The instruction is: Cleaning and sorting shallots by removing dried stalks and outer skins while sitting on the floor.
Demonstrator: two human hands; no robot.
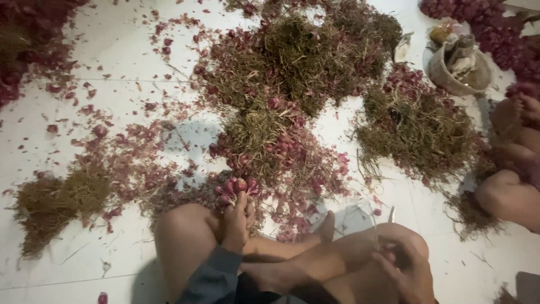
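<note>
One bunch of shallots [236,187] sat in the left hand [236,224], whose fingers were wrapped closed around the stalks just below the bulbs. The bulbs were small, round and reddish-purple, packed into a tight cluster that showed past the fingertips, some glossy, some dulled by loose skin. The bunch's long axis ran away from the person, roughly straight ahead, with the bulb end pointing forward toward the piles and the stalk end hidden inside the grip. It hovered just above the left knee [183,231], low over the white tiled floor [112,62]. The right hand [406,269] rested on the right knee, well apart from the bunch, fingers curled; whether it pinched anything I could not tell. Just ahead of the left hand lay a big heap of shallots with dry, olive-brown tops [292,73], and a second heap [416,132] lay ahead of the right hand. To the left of the left hand lay a mound of cut dry tops [53,205], with purple skins scattered about it. Far beyond the right hand stood a woven basket [458,70], and another person's bare legs [512,174] showed at the right edge.
</note>
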